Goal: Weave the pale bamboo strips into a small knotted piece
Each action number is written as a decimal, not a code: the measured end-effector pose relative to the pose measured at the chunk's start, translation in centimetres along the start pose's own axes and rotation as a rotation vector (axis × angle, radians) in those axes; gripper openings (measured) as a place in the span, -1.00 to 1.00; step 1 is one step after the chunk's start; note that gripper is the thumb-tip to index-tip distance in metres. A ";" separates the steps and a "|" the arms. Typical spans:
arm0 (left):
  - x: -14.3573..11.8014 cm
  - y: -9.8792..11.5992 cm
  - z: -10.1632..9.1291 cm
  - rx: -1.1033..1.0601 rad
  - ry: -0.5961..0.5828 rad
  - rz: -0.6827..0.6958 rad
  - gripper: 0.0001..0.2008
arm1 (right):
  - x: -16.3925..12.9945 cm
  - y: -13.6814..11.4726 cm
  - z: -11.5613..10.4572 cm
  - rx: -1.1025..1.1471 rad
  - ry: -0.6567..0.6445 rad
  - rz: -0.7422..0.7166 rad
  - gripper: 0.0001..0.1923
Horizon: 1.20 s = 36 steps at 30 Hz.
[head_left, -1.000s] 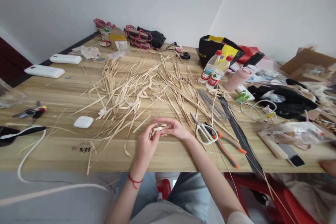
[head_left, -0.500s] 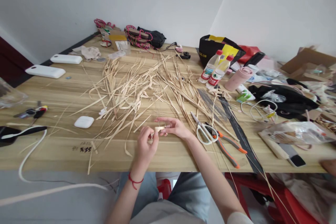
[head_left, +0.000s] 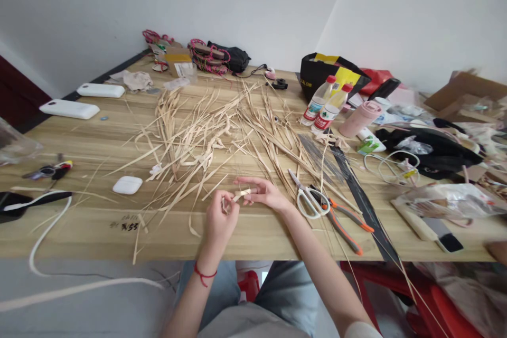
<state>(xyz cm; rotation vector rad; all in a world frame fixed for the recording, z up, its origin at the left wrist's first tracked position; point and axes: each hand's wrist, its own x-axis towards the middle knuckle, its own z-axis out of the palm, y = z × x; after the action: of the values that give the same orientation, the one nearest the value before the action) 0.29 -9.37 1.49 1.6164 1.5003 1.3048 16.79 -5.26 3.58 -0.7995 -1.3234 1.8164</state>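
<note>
White-handled scissors (head_left: 304,189) lie on the wood-grain table (head_left: 257,236), blades directed away from the person. A pale, flat plant-fibre strip (head_left: 242,194) is located to the left of the scissors, between the two hands, near the front edge of the table.

Left hand (head_left: 222,214): positioned left of the scissors, on the far side of the strip from them. Fingers are curled; thumb and index finger pinch the left end of the strip. A red cord bracelet (head_left: 204,277) encircles the wrist.

Right hand (head_left: 268,195): positioned between the strip and the scissors, apart from the latter. Fingers extend to the strip's right end; whether they grip or merely support it cannot be determined.

Pliers with orange-and-grey handles (head_left: 341,231) lie immediately right of the scissors. Loose plant-fibre strips (head_left: 273,137) are spread behind and to the left of the scissors. A white earbud case (head_left: 127,185) lies well to the left.
</note>
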 end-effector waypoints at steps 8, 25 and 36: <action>0.0 0.0 0.1 -0.080 -0.037 -0.024 -0.84 | -0.2 -0.1 0.2 -0.009 0.000 -0.001 -0.41; 0.3 0.9 -0.1 -0.283 -0.136 -0.092 -0.75 | -0.1 0.8 0.0 0.006 -0.028 0.014 -0.31; -0.1 0.9 -0.8 -0.219 -0.138 -0.101 -0.84 | 0.3 0.2 0.3 -0.005 -0.065 -0.003 -0.32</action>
<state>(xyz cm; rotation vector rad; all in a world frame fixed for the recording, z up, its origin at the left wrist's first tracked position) -0.10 -9.79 2.56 1.4419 1.2911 1.2287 16.36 -5.16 3.44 -0.7462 -1.3702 1.8514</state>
